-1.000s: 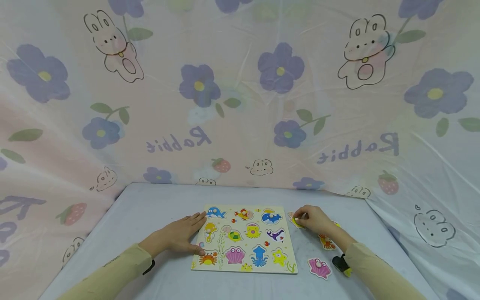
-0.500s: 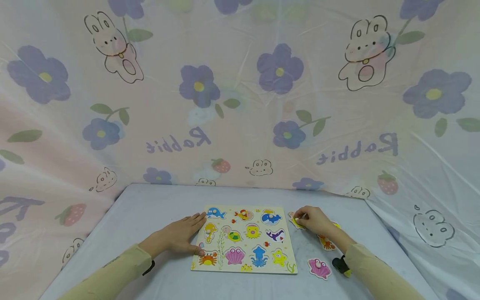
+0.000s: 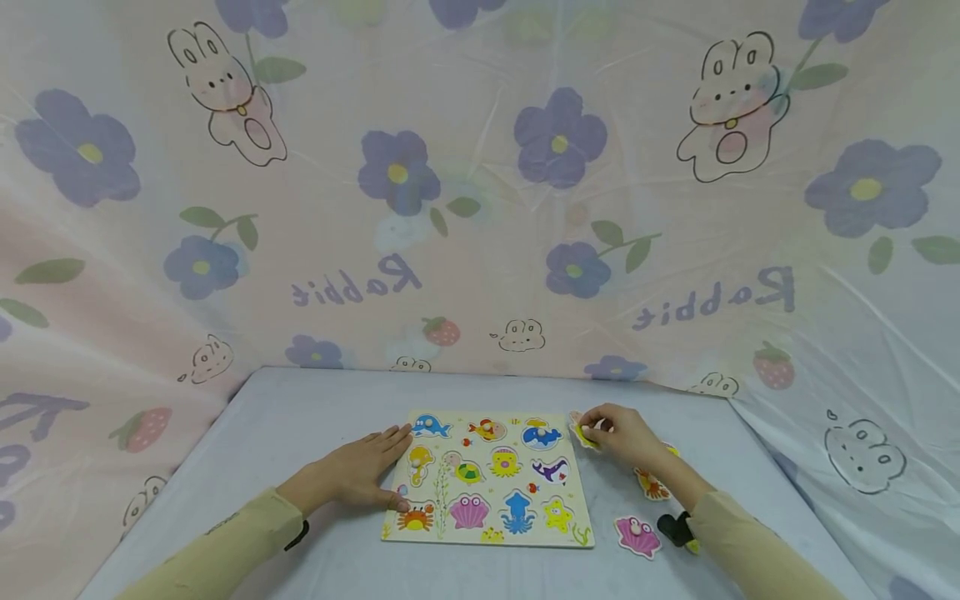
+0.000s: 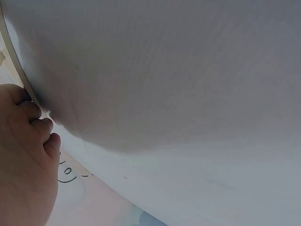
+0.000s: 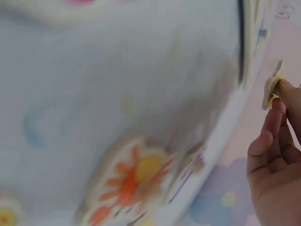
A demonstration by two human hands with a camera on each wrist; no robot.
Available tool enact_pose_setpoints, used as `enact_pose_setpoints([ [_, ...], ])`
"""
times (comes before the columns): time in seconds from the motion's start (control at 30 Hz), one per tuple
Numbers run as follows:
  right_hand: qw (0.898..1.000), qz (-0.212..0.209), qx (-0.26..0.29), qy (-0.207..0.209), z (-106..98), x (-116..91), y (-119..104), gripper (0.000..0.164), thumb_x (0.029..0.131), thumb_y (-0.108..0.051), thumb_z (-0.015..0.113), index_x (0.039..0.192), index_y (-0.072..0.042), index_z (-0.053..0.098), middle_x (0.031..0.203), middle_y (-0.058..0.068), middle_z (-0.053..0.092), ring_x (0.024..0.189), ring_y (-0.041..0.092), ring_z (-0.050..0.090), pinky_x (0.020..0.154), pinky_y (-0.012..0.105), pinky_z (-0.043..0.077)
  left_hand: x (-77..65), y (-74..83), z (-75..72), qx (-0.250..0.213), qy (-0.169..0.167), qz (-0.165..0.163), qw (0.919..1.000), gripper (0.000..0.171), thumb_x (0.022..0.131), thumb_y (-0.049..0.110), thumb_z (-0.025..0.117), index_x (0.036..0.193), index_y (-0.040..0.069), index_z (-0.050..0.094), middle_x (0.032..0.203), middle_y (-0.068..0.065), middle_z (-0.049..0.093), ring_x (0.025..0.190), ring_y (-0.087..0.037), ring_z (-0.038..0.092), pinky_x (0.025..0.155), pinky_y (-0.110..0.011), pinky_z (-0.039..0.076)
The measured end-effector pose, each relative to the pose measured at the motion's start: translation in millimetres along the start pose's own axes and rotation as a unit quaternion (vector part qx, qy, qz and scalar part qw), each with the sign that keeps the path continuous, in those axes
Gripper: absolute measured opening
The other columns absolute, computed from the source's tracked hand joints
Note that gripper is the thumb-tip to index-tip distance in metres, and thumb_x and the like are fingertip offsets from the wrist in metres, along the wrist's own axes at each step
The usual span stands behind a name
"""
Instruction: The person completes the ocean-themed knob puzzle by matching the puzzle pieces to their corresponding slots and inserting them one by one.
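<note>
A cream wooden peg puzzle board (image 3: 487, 492) with sea-animal pictures lies on the table in the head view. My left hand (image 3: 360, 468) rests on its left edge, fingers stretched out and thumb near the crab picture. My right hand (image 3: 626, 437) pinches a small yellow and pink puzzle piece (image 3: 579, 435) by its knob, at the board's upper right edge. The right wrist view shows this piece (image 5: 273, 87) edge-on between thumb and fingertips, lifted off the table. Its picture is partly hidden by the fingers.
A pink shell piece (image 3: 637, 537) and an orange crab piece (image 3: 651, 485) lie right of the board. Other pieces are partly hidden under the right forearm. Knobbed pieces, such as the seahorse (image 3: 420, 465), sit in the board. A patterned cloth (image 3: 480, 208) hangs behind the table.
My right hand, with the puzzle piece, has moved slightly left and up toward the board's right edge. The left hand and the board look unmoved.
</note>
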State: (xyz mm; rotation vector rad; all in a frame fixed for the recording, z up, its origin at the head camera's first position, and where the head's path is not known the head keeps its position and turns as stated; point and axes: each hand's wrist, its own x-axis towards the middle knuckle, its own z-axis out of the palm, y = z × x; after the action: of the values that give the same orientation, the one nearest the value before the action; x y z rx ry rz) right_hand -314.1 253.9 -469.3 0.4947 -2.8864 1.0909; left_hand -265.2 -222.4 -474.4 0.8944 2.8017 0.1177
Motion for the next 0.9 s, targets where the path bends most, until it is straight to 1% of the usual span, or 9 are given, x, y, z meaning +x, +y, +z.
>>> enact_pose_setpoints([
  [0.17,1.000,-0.023,0.010,-0.011,6.7,3.2,-16.7,0.009,0.096,-0.009,0.074,0.105,-0.010,0.075,0.094,-0.001,0.067,0.080,0.016,0.058,0.060,0.023,0.051,0.2,0.2,0.3,-0.002,-0.003,-0.006,1.0000,0.118,0.084,0.083,0.059,0.163,0.000,0.028,0.172,-0.015,0.021,0.157,-0.037,0.023,0.126,-0.052,0.027],
  [0.27,0.999,-0.048,0.009,-0.014,12.7,5.3,-27.6,0.008,0.097,-0.010,0.074,0.104,-0.010,0.076,0.095,-0.002,0.067,0.080,0.014,0.058,0.062,0.024,0.051,0.3,0.5,0.2,-0.001,-0.005,-0.008,1.0000,0.118,0.084,0.084,0.058,0.163,0.001,0.028,0.172,-0.015,0.020,0.158,-0.036,0.022,0.126,-0.052,0.027],
  [0.43,0.997,-0.077,0.008,-0.022,24.2,10.1,-44.6,0.006,0.097,-0.012,0.075,0.103,-0.013,0.076,0.096,-0.004,0.067,0.081,0.011,0.058,0.068,0.023,0.051,0.0,1.7,-0.6,-0.003,-0.005,-0.008,1.0000,0.118,0.084,0.083,0.059,0.163,0.001,0.028,0.172,-0.015,0.020,0.158,-0.036,0.022,0.126,-0.052,0.027],
  [0.6,0.993,-0.105,0.026,-0.041,35.8,13.9,-59.2,0.007,0.098,-0.012,0.074,0.104,-0.014,0.076,0.096,-0.004,0.067,0.081,0.013,0.059,0.066,0.023,0.052,-1.0,2.9,-1.7,-0.006,-0.003,-0.007,1.0000,0.118,0.084,0.082,0.060,0.163,0.000,0.028,0.172,-0.015,0.020,0.157,-0.037,0.022,0.126,-0.052,0.027],
  [0.73,0.990,-0.126,0.031,-0.051,47.0,17.6,-67.9,0.007,0.098,-0.012,0.073,0.104,-0.014,0.076,0.097,-0.005,0.068,0.080,0.012,0.059,0.066,0.023,0.053,-0.9,2.1,-0.7,-0.003,-0.001,-0.005,1.0000,0.117,0.085,0.082,0.059,0.162,-0.001,0.028,0.172,-0.016,0.021,0.157,-0.037,0.023,0.126,-0.052,0.027],
  [0.83,0.989,-0.131,0.031,-0.062,56.0,20.8,-72.5,0.007,0.098,-0.014,0.073,0.104,-0.016,0.076,0.097,-0.007,0.067,0.080,0.010,0.059,0.067,0.022,0.054,-0.1,0.7,0.9,0.000,0.000,-0.004,1.0000,0.117,0.085,0.082,0.059,0.162,0.000,0.028,0.172,-0.016,0.021,0.157,-0.037,0.023,0.126,-0.052,0.027],
  [0.9,0.988,-0.134,0.033,-0.072,61.9,22.9,-75.3,0.006,0.098,-0.014,0.074,0.103,-0.017,0.076,0.096,-0.008,0.067,0.079,0.010,0.059,0.065,0.023,0.054,0.8,-0.3,2.2,0.002,0.000,-0.003,1.0000,0.118,0.085,0.083,0.058,0.163,0.000,0.028,0.172,-0.015,0.021,0.157,-0.037,0.023,0.126,-0.052,0.028],
])
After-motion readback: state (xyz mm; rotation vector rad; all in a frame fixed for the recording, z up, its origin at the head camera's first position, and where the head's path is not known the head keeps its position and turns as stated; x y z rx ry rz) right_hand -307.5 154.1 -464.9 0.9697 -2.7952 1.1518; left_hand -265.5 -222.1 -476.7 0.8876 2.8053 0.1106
